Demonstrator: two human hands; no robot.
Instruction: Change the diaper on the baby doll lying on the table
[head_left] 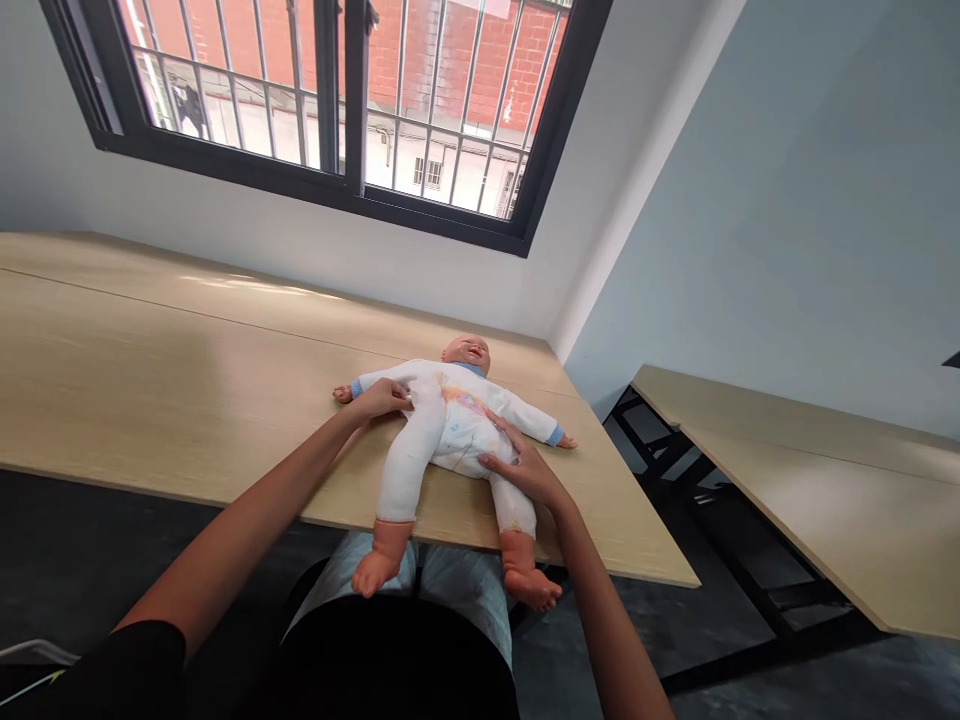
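A baby doll (pixel 401 460) lies on its back on the table, head away from me and feet past the near edge. It wears a white outfit with blue cuffs and collar. Around its middle is what looks like a white diaper (pixel 459 435) with a coloured print. My left hand (pixel 384 398) is closed at the doll's waist on the left, fingertips pinching white material there; whether it is diaper or outfit is unclear. My right hand (pixel 525 468) rests on the doll's hip at the right, thumb and fingers apart, touching the diaper's side.
The light wooden table (pixel 150 370) runs along the wall beneath a barred window (pixel 337 190). Its right corner ends near a gap, beyond which stands a second table (pixel 810 480) on dark legs. My lap (pixel 457 580) is under the near edge.
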